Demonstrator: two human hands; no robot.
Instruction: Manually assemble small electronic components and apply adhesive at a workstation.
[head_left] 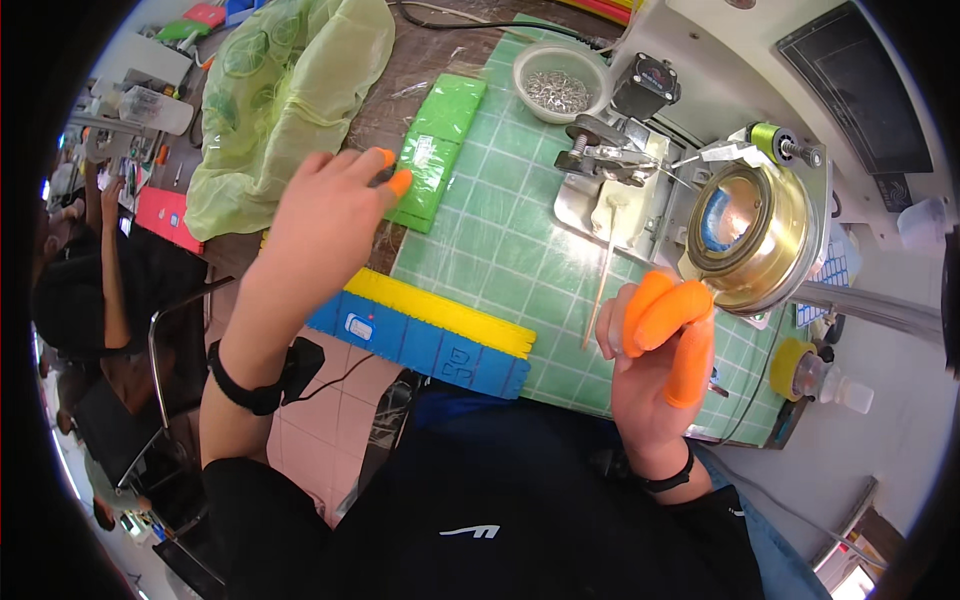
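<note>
My left hand point(328, 215) is at the left edge of a green foam-like strip point(440, 150), with orange finger cots on two fingertips. Those fingertips come together around a small dark spot that I cannot identify. My right hand point(655, 350) is raised in front of a machine with a round brass-coloured housing point(760, 235). Orange cots cover several of its fingers, which are curled inward; whatever they may hold is hidden. Left of that hand, a thin wooden stick point(601, 285) leans from a pale lump point(622, 215) on the machine's metal plate.
A white bowl of small metal pieces point(557, 92) stands at the back of the green gridded mat point(500, 200). Blue point(420, 345) and yellow point(440, 308) strips line the front edge. A yellowish plastic bag point(290, 110) lies left. A yellow roll point(792, 368) sits right.
</note>
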